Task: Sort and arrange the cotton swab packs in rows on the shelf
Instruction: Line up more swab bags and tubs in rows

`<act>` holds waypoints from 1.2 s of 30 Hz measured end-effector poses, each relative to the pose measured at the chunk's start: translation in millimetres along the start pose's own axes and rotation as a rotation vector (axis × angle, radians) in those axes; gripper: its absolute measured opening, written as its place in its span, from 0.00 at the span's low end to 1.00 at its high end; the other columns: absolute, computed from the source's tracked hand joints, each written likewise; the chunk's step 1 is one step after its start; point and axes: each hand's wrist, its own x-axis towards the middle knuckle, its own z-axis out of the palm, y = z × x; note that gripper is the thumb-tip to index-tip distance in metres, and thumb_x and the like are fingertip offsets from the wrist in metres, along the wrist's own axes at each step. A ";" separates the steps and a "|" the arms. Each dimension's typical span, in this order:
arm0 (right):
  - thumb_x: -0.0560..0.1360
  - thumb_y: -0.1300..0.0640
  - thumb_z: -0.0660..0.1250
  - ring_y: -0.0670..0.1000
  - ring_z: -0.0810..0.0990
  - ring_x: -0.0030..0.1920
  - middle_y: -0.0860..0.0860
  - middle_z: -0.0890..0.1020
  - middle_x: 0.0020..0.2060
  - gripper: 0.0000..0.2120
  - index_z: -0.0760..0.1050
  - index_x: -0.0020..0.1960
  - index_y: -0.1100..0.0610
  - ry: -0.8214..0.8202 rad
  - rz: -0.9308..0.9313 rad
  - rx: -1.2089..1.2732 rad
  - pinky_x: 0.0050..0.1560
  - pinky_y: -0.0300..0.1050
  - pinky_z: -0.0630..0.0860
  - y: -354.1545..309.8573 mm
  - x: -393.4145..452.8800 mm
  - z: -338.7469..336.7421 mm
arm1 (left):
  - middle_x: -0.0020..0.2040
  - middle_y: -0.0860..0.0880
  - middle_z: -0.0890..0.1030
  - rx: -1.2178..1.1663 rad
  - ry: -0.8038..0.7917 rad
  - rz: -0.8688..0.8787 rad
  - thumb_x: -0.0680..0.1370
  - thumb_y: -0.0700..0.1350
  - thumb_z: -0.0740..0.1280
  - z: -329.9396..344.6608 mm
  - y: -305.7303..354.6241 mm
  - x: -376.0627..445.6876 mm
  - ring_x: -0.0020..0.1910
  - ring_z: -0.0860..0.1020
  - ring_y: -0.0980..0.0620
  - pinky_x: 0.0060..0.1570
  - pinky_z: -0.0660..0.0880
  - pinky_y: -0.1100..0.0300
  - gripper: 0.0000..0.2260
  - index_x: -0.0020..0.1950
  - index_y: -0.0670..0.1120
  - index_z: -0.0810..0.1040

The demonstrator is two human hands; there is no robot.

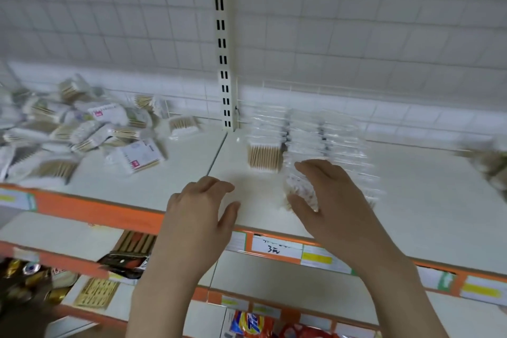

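1. The right hand [326, 195] is at the front of the rows of cotton swab packs [307, 134] on the white shelf [411, 200]. Its grip is curled around the front pack [300, 192], with the thumb under it and the fingers over the top. The picture is blurry here, so I cannot tell if the pack is sitting on the shelf yet.
2. The left hand [203, 208] is just beside the right hand, on its left. Its grip is loose and holds nothing. It looks like it is above the shelf, not on it.
3. I think the step now is putting this pack at the front of a row.
4. Far to the left of both hands is a messy pile of packs [74, 134]. These are not sorted yet, so a lot of the job is left.
5. Next, the pack should be pushed snug against the one behind it. Then a hand needs to reach left to the pile for another.
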 end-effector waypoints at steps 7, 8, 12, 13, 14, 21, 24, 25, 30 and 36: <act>0.76 0.50 0.63 0.48 0.64 0.63 0.46 0.70 0.64 0.21 0.68 0.67 0.55 0.001 0.016 0.039 0.57 0.36 0.58 -0.7 15.4 16.2 | 0.54 0.51 0.79 0.067 -0.010 -0.008 0.76 0.46 0.66 -2.7 -13.4 11.4 0.52 0.77 0.48 0.52 0.73 0.49 0.12 0.58 0.47 0.78; 0.76 0.50 0.63 0.49 0.64 0.63 0.46 0.70 0.65 0.21 0.68 0.66 0.55 0.003 0.024 0.044 0.57 0.37 0.59 -1.3 16.9 18.7 | 0.55 0.51 0.79 0.078 -0.016 -0.003 0.76 0.46 0.66 -2.7 -15.7 13.6 0.53 0.77 0.48 0.52 0.73 0.49 0.12 0.58 0.47 0.78; 0.76 0.50 0.62 0.50 0.65 0.63 0.48 0.70 0.64 0.20 0.68 0.66 0.56 -0.014 0.030 0.039 0.57 0.38 0.60 -7.7 23.2 27.6 | 0.55 0.51 0.78 0.077 -0.043 0.000 0.76 0.46 0.66 -1.1 -25.6 18.9 0.52 0.77 0.48 0.52 0.73 0.49 0.12 0.58 0.46 0.78; 0.77 0.51 0.61 0.50 0.66 0.62 0.48 0.70 0.63 0.20 0.68 0.66 0.56 -0.022 0.019 0.039 0.57 0.38 0.60 -12.1 26.1 30.9 | 0.55 0.51 0.79 0.068 -0.045 -0.005 0.76 0.46 0.66 -1.4 -30.0 20.4 0.50 0.78 0.48 0.52 0.73 0.49 0.11 0.58 0.46 0.79; 0.77 0.51 0.61 0.50 0.66 0.62 0.48 0.70 0.63 0.20 0.68 0.67 0.56 -0.026 0.007 0.047 0.57 0.38 0.60 -17.2 29.7 34.6 | 0.54 0.51 0.79 0.059 -0.047 -0.012 0.76 0.46 0.66 -2.1 -35.2 21.7 0.48 0.78 0.48 0.51 0.73 0.49 0.11 0.57 0.46 0.79; 0.78 0.51 0.60 0.50 0.65 0.65 0.47 0.67 0.67 0.23 0.63 0.71 0.54 -0.076 -0.005 0.063 0.63 0.38 0.60 -62.4 62.6 75.2 | 0.56 0.50 0.79 0.061 -0.034 -0.096 0.75 0.47 0.66 -23.7 -110.9 36.1 0.54 0.77 0.48 0.54 0.73 0.49 0.12 0.58 0.47 0.78; 0.78 0.50 0.60 0.51 0.65 0.64 0.47 0.67 0.67 0.23 0.62 0.71 0.54 -0.083 0.017 0.043 0.61 0.38 0.60 -89.3 79.8 98.5 | 0.58 0.49 0.78 0.078 -0.062 -0.091 0.76 0.47 0.66 -39.0 -152.4 47.8 0.56 0.76 0.47 0.54 0.72 0.49 0.13 0.59 0.47 0.78; 0.78 0.50 0.60 0.51 0.65 0.64 0.47 0.66 0.67 0.24 0.62 0.71 0.54 -0.074 0.029 0.048 0.61 0.38 0.60 -102.1 87.4 107.2 | 0.58 0.49 0.78 0.075 -0.070 -0.078 0.76 0.47 0.66 -46.7 -168.6 52.8 0.55 0.76 0.47 0.54 0.72 0.49 0.13 0.59 0.47 0.78; 0.77 0.50 0.60 0.50 0.65 0.65 0.48 0.66 0.67 0.25 0.61 0.72 0.53 -0.069 0.053 0.061 0.63 0.39 0.61 -160.1 120.3 146.5 | 0.57 0.49 0.78 0.080 -0.056 -0.057 0.75 0.47 0.66 -80.3 -240.8 72.4 0.54 0.77 0.46 0.51 0.74 0.52 0.13 0.59 0.47 0.78; 0.77 0.50 0.61 0.50 0.65 0.66 0.48 0.66 0.68 0.26 0.61 0.72 0.53 -0.086 0.127 0.002 0.63 0.38 0.62 -195.2 136.9 169.6 | 0.50 0.50 0.79 0.011 -0.086 0.042 0.75 0.43 0.68 -100.6 -293.6 93.0 0.46 0.77 0.46 0.47 0.74 0.52 0.08 0.53 0.48 0.80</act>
